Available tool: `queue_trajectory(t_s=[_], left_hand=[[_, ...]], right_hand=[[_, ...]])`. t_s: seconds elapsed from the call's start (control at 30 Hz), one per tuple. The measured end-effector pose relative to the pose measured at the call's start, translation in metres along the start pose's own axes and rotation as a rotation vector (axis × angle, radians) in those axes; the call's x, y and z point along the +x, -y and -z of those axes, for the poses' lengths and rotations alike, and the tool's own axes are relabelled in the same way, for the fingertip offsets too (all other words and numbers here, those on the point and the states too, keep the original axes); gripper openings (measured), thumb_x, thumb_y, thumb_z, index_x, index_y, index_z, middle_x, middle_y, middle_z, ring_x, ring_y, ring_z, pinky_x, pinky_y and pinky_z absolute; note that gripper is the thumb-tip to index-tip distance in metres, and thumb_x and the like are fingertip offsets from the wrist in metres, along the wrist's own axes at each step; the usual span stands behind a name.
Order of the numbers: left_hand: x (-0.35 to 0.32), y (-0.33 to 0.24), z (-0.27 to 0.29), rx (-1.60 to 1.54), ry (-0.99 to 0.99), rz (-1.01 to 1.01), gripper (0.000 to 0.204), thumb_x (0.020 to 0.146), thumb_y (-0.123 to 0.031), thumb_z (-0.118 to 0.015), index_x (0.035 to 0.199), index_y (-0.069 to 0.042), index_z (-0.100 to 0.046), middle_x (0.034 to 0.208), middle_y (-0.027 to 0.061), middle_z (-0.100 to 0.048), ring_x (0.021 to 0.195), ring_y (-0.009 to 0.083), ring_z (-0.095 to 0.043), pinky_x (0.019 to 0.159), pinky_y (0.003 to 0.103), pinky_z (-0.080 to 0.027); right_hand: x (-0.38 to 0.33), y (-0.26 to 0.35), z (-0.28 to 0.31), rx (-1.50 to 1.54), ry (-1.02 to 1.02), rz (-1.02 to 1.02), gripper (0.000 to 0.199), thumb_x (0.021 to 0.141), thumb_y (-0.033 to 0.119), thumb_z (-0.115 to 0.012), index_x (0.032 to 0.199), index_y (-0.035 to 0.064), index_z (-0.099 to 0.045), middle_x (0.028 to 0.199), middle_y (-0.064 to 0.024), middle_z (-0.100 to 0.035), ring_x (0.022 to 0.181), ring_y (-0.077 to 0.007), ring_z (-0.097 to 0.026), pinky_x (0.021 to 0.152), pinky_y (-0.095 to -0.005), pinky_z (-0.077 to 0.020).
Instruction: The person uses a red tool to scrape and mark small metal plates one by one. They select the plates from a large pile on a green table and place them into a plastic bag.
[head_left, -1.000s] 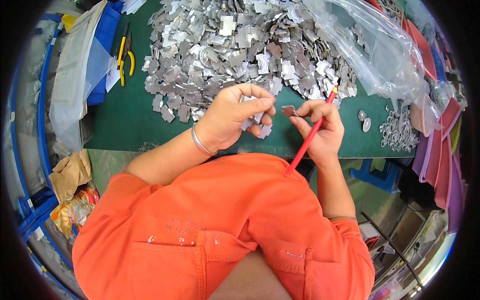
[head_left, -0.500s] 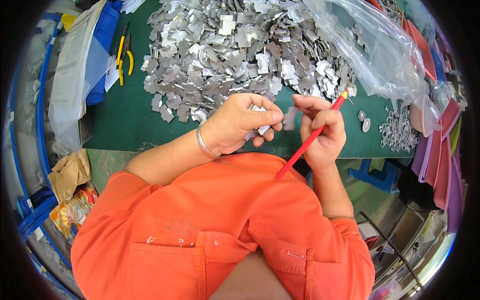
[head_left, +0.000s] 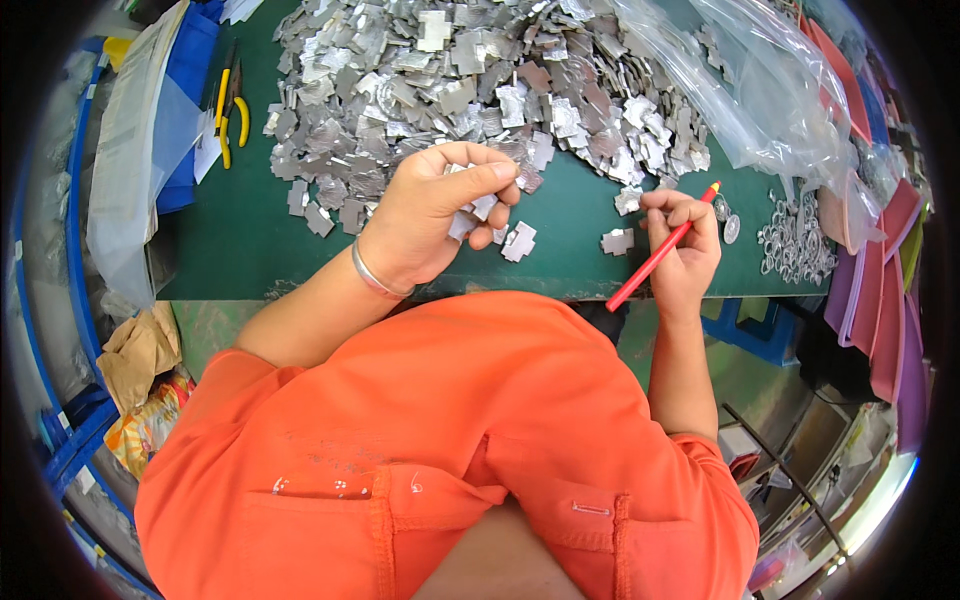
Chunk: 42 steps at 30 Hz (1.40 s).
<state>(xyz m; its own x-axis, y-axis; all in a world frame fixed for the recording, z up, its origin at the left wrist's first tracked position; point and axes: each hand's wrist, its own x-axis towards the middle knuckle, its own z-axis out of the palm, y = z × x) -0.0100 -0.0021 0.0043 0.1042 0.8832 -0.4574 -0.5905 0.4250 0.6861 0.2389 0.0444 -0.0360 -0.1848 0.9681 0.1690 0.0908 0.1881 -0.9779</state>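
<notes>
Head view: left hand (head_left: 428,212) at eleven o'clock grips metal pieces (head_left: 484,207); right hand (head_left: 688,245) at two grips a red stick (head_left: 640,276).

Shows shiny & matt metal in pcs (head_left: 440,95), glossy plastic in bag (head_left: 790,105), matt cloth in shirt (head_left: 430,400), prob. wood in pencil (head_left: 655,260).

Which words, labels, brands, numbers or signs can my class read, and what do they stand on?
No text can be read.
Orange shirt: pale marks, too small to make out.
Red pencil-like tool: no legible lettering.
Metal pieces: no legible lettering.
</notes>
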Motion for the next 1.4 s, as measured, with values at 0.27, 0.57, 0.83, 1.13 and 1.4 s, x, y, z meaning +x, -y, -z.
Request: queue_trajectory(t_s=[0.27, 0.57, 0.83, 1.13, 1.4], left_hand=[[0.007, 0.01, -0.012, 0.036, 0.098, 0.112, 0.011, 0.082, -0.011, -0.059, 0.083, -0.001, -0.056, 0.073, 0.0073, -0.057, 0.057, 0.0101, -0.053, 0.041, 0.02, -0.039], [0.003, 0.008, -0.017, 0.171, 0.158, 0.221, 0.026, 0.084, -0.026, -0.06, 0.084, 0.0, -0.057, 0.071, 0.0076, -0.06, 0.057, 0.0106, -0.056, 0.04, 0.02, -0.041], [0.001, 0.008, -0.014, 0.172, 0.077, -0.01, 0.019, 0.083, -0.018, -0.06, 0.084, 0.001, -0.057, 0.074, 0.0085, -0.059, 0.057, 0.0119, -0.055, 0.042, 0.021, -0.04], [0.003, 0.008, -0.011, 0.031, 0.001, 0.057, 0.015, 0.083, -0.014, -0.059, 0.081, 0.001, -0.058, 0.073, 0.0089, -0.059, 0.054, 0.0117, -0.053, 0.041, 0.022, -0.038], [0.006, 0.009, -0.009, 0.013, -0.006, 0.066, 0.015, 0.082, -0.014, -0.06, 0.081, 0.0, -0.058, 0.073, 0.0089, -0.059, 0.054, 0.0119, -0.053, 0.04, 0.022, -0.038]], right_hand=[[-0.009, 0.012, 0.012, -0.464, 0.347, 0.141, 0.031, 0.06, -0.012, -0.067, 0.071, 0.0032, -0.042, 0.082, -0.0087, -0.058, 0.073, -0.0218, -0.053, 0.065, -0.0294, -0.0441], [0.005, 0.033, -0.042, 0.267, 0.157, 0.024, 0.032, 0.067, -0.012, -0.067, 0.074, 0.0051, -0.041, 0.082, -0.0082, -0.054, 0.072, -0.0107, -0.05, 0.062, -0.0229, -0.0442], [0.013, 0.04, -0.056, 0.544, 0.179, -0.31, 0.021, 0.08, -0.003, -0.06, 0.08, 0.0061, -0.041, 0.083, -0.012, -0.058, 0.07, -0.0121, -0.057, 0.053, -0.0213, -0.0474], [0.004, 0.031, -0.049, 0.485, 0.064, -0.243, 0.009, 0.086, -0.001, -0.05, 0.086, 0.0035, -0.042, 0.087, -0.0148, -0.059, 0.071, -0.0142, -0.059, 0.054, -0.0226, -0.0478], [0.001, 0.033, -0.053, 0.431, 0.062, -0.125, 0.02, 0.082, -0.004, -0.054, 0.095, 0.0029, -0.042, 0.093, -0.0144, -0.058, 0.073, -0.0131, -0.057, 0.065, -0.0243, -0.0473]])
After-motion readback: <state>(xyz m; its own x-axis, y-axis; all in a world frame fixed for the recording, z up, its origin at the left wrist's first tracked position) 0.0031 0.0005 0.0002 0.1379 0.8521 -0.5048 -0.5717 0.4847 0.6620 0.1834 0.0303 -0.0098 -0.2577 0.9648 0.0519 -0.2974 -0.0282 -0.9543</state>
